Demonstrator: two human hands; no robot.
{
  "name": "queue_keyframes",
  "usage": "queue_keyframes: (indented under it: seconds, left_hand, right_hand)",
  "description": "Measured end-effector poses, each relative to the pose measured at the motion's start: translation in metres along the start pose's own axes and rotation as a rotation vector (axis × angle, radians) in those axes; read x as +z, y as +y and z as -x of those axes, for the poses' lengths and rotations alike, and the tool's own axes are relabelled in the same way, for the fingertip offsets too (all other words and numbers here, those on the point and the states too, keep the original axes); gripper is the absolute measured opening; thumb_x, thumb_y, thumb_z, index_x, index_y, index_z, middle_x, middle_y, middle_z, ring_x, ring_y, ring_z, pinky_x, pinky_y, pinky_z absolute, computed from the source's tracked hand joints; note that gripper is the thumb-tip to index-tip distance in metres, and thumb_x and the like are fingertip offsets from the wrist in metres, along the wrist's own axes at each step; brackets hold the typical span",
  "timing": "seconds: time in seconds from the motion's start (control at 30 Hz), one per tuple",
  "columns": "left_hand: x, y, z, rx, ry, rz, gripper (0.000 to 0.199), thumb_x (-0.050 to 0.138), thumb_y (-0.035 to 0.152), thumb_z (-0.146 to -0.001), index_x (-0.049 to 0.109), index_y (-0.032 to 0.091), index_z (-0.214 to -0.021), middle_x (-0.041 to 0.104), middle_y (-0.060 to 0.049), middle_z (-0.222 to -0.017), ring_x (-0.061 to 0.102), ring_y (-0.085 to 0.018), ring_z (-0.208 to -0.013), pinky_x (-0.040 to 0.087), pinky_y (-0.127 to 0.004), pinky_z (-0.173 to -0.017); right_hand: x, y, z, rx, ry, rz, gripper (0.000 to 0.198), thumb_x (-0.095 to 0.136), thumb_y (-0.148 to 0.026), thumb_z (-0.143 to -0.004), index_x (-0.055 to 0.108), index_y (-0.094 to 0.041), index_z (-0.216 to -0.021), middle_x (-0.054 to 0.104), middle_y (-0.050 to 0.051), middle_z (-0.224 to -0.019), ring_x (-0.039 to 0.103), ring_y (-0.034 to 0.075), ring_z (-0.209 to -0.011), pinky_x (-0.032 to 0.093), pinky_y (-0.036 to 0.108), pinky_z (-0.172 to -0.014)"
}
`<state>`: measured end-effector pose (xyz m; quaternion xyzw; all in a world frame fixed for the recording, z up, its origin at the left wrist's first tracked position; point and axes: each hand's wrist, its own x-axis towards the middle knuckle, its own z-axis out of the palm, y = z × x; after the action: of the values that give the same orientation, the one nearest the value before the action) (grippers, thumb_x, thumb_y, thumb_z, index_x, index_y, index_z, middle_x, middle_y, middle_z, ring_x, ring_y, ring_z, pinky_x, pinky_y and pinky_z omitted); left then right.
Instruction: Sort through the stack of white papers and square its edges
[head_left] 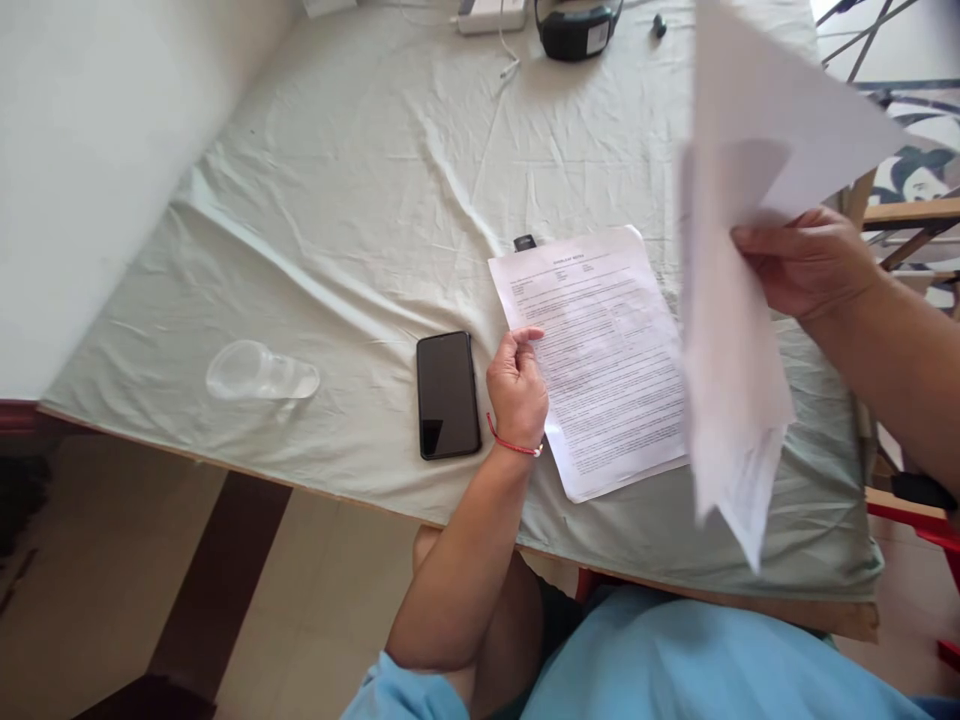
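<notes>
My left hand (517,385), with a red string round its wrist, rests on the left edge of a printed sheet (604,365) that lies flat on the pale green cloth. Its fingers curl onto the paper's margin. My right hand (806,265) is raised at the right and grips loose white sheets (731,340), lifted off the table and blurred. A small black clip (524,242) peeks out at the flat sheet's top left corner.
A black phone (448,395) lies face up just left of my left hand. A clear plastic cup (259,372) lies on its side further left. A black device (576,30), white box (491,14) and cable sit at the far edge. A white wall (90,150) borders the left side.
</notes>
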<state>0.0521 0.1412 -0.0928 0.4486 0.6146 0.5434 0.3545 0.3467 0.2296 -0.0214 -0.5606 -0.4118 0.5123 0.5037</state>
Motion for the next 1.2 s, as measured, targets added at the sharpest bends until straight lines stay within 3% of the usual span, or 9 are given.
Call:
queue_keyframes:
  seconds: [0.1,0.23,0.4,0.53,0.7,0.83,1.1,1.2]
  left_hand:
    - [0.001,0.002,0.000,-0.029,-0.001,0.022,0.020,0.056,0.018,-0.093,0.075,0.021,-0.100,0.072,-0.003,-0.090,0.064,-0.016,-0.080,0.053,-0.029,-0.076]
    - [0.003,0.001,0.000,-0.088,-0.012,0.115,0.019,0.059,0.026,-0.094,0.075,0.019,-0.101,0.073,-0.003,-0.089,0.066,-0.017,-0.081,0.054,-0.029,-0.077]
    - [0.005,-0.005,-0.001,-0.067,-0.023,0.169,0.022,0.064,0.039,-0.097,0.072,0.018,-0.100,0.072,-0.004,-0.090,0.068,-0.019,-0.087,0.055,-0.030,-0.084]
    - [0.004,-0.010,-0.003,-0.042,0.030,0.080,0.013,0.066,0.031,-0.094,0.070,0.019,-0.095,0.068,-0.001,-0.081,0.062,-0.015,-0.076,0.051,-0.026,-0.076]
    - [0.003,-0.014,-0.005,0.027,0.052,0.063,0.014,0.063,0.034,-0.099,0.066,0.020,-0.097,0.068,-0.001,-0.084,0.063,-0.015,-0.078,0.051,-0.026,-0.079]
    - [0.003,-0.015,-0.006,0.053,0.061,0.078,0.012,0.058,0.031,-0.102,0.063,0.021,-0.100,0.069,-0.002,-0.092,0.066,-0.016,-0.089,0.051,-0.027,-0.088]
    - [0.002,-0.011,-0.007,0.015,0.097,0.020,0.005,0.055,0.020,-0.100,0.060,0.020,-0.101,0.070,-0.004,-0.097,0.068,-0.018,-0.095,0.051,-0.031,-0.092]
    - [0.001,-0.008,-0.006,-0.035,0.092,0.025,0.010,0.053,0.018,-0.101,0.057,0.021,-0.110,0.068,-0.002,-0.088,0.067,-0.017,-0.084,0.053,-0.031,-0.083]
  right_hand:
    - [0.006,0.007,-0.003,0.095,-0.062,-0.056,0.026,0.083,-0.004,-0.064,0.078,-0.014,-0.087,0.080,0.013,-0.104,0.075,0.032,-0.111,0.060,0.048,-0.105]
    - [0.014,0.016,-0.006,0.213,-0.071,-0.045,0.027,0.084,-0.003,-0.063,0.076,-0.013,-0.086,0.080,0.012,-0.096,0.077,0.030,-0.101,0.061,0.047,-0.102]
    - [0.020,0.027,-0.008,0.245,-0.044,-0.048,0.025,0.083,-0.004,-0.065,0.075,-0.016,-0.084,0.080,0.007,-0.090,0.076,0.023,-0.091,0.062,0.040,-0.099]
    - [0.020,0.030,-0.008,0.234,-0.080,-0.057,0.028,0.088,-0.006,-0.061,0.077,-0.017,-0.085,0.080,0.005,-0.092,0.075,0.020,-0.087,0.064,0.037,-0.094]
    - [0.013,0.029,-0.011,0.194,-0.207,0.029,0.033,0.095,-0.012,-0.055,0.080,-0.017,-0.084,0.081,0.006,-0.094,0.073,0.019,-0.084,0.064,0.030,-0.083]
    - [0.006,0.029,-0.016,0.170,-0.196,0.029,0.034,0.095,-0.013,-0.053,0.081,-0.017,-0.084,0.080,0.005,-0.094,0.072,0.017,-0.084,0.062,0.028,-0.083]
    - [-0.002,0.023,-0.019,0.070,-0.120,0.063,0.031,0.089,-0.009,-0.059,0.082,-0.021,-0.087,0.080,0.002,-0.095,0.071,0.017,-0.086,0.059,0.032,-0.085]
    - [-0.004,0.017,-0.018,0.024,-0.105,0.010,0.028,0.084,-0.010,-0.068,0.083,-0.022,-0.093,0.081,0.002,-0.102,0.073,0.017,-0.090,0.058,0.036,-0.094]
